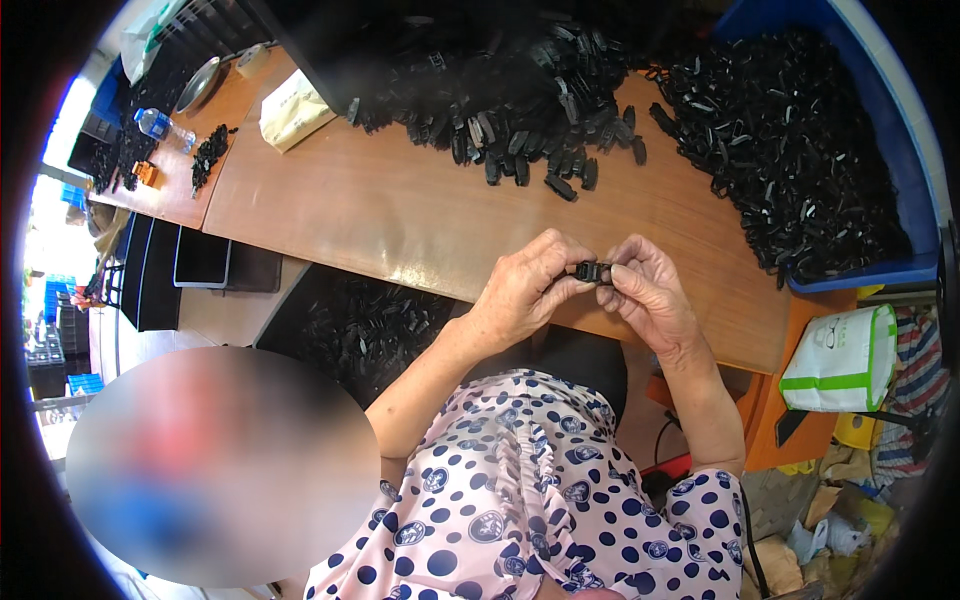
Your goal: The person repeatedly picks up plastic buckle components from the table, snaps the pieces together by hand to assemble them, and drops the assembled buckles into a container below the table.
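Note:
Between my two hands, just over the table's near edge, is a small black plastic part (pixel 592 271). My left hand (pixel 530 285) pinches its left end with thumb and fingers. On its other end, the thumb and fingers of my right hand (pixel 650 295) are closed. What kind of part it is cannot be made out. Ahead of my hands, a big heap of similar black plastic pieces (pixel 520 140) lies on the brown wooden table (pixel 400 215). To the right, more small black parts (pixel 790 150) fill a blue bin (pixel 925 170) and spill onto the tabletop.
A tissue pack (pixel 295 110), a water bottle (pixel 165 128) and a metal dish (pixel 198 85) stand at the far left. Below the table's edge, a black container (pixel 350 320) holds more dark pieces. A white and green bag (pixel 838 355) hangs at the right, near clutter (pixel 840 520).

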Motion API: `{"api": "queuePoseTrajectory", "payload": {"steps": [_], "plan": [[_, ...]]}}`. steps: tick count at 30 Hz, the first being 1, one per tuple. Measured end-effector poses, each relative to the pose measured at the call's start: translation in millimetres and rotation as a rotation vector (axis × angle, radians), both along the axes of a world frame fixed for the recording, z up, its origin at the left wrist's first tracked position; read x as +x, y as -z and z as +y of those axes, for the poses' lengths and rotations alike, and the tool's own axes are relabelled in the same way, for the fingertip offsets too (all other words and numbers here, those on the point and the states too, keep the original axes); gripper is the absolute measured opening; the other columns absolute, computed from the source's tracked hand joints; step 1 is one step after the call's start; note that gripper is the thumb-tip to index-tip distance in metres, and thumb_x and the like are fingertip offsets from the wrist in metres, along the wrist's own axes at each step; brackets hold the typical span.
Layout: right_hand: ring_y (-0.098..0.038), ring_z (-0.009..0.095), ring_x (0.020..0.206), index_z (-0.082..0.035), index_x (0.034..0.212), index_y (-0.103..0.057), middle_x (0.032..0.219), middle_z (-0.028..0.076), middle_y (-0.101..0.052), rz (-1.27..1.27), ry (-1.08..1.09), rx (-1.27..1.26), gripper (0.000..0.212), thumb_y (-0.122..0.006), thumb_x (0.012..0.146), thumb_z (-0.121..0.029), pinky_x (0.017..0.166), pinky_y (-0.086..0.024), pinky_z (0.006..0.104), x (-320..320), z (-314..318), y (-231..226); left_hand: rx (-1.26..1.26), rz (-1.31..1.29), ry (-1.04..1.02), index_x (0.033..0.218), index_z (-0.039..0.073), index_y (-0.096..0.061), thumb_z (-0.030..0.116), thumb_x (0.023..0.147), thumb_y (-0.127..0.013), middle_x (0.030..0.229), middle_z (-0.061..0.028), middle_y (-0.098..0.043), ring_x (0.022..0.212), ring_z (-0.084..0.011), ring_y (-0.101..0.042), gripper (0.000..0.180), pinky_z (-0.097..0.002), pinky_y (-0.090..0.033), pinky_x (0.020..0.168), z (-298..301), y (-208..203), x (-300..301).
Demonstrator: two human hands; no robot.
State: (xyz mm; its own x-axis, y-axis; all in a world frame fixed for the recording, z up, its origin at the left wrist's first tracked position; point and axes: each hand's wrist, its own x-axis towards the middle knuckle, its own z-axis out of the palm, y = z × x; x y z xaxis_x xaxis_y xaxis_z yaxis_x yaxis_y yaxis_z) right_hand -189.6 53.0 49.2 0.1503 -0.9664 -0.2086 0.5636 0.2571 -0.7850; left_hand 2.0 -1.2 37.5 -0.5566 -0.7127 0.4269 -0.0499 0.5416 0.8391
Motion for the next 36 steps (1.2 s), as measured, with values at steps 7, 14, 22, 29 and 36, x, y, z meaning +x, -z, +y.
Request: {"api": "queuePoseTrajectory", "payload": {"steps": [7, 14, 22, 29, 36], "plan": [[-0.050, 0.003, 0.067, -0.006, 0.091, -0.056, 0.078, -0.002, -0.057, 0.375, -0.118, 0.095, 0.015, -0.068, 0.084, -0.011, 0.061, -0.041, 0.0174, 0, 10, -20, -0.201, -0.141, -0.032, 0.098, 0.004, -0.062, 0.005, 0.075, -0.069, 0.082, -0.0100, -0.059, 0.072, -0.0277, -0.060, 0.024, -0.0354, -0.049, 0.062, 13, -3, 10], [-0.047, 0.001, 0.059, -0.006, 0.087, -0.055, 0.073, -0.004, -0.056, 0.418, -0.331, 0.240, 0.013, -0.066, 0.087, -0.014, 0.047, -0.034, 0.0157, -9, 20, -13, -0.212, -0.186, 0.020, 0.090, 0.002, -0.060, 0.010, 0.075, -0.069, 0.077, -0.0100, -0.055, 0.072, -0.0292, -0.058, 0.019, -0.0368, -0.048, 0.063, 31, 1, 11], [-0.055, 0.006, 0.067, -0.005, 0.106, -0.053, 0.084, 0.001, -0.057, 0.124, -0.338, 0.317, 0.027, -0.061, 0.091, -0.027, 0.050, -0.043, 0.0175, -1, 13, 22, 0.246, -0.117, 0.041, 0.097, 0.002, -0.065, 0.012, 0.080, -0.070, 0.105, -0.0141, -0.057, 0.093, -0.0276, -0.060, 0.020, -0.0339, -0.049, 0.075, 26, 20, 13], [-0.065, 0.027, 0.080, -0.001, 0.128, -0.041, 0.100, 0.015, -0.059, 0.370, -0.675, -0.001, 0.076, -0.051, 0.085, -0.063, 0.048, -0.053, 0.0276, 21, 19, 87, 0.604, 0.213, -0.103, 0.097, 0.001, -0.066, 0.011, 0.077, -0.073, 0.135, -0.0193, -0.040, 0.123, -0.0296, -0.043, 0.024, -0.0393, -0.038, 0.101, 58, 49, 52], [-0.064, 0.034, 0.070, 0.005, 0.125, -0.036, 0.093, 0.024, -0.059, -0.176, -0.753, 0.202, 0.063, -0.047, 0.094, -0.048, 0.042, -0.053, 0.0324, 51, 11, 81, 0.685, 0.286, -0.100, 0.104, 0.000, -0.063, 0.026, 0.086, -0.063, 0.141, -0.0190, -0.033, 0.129, -0.0292, -0.035, 0.031, -0.0397, -0.030, 0.106, 72, 64, 52]]}}
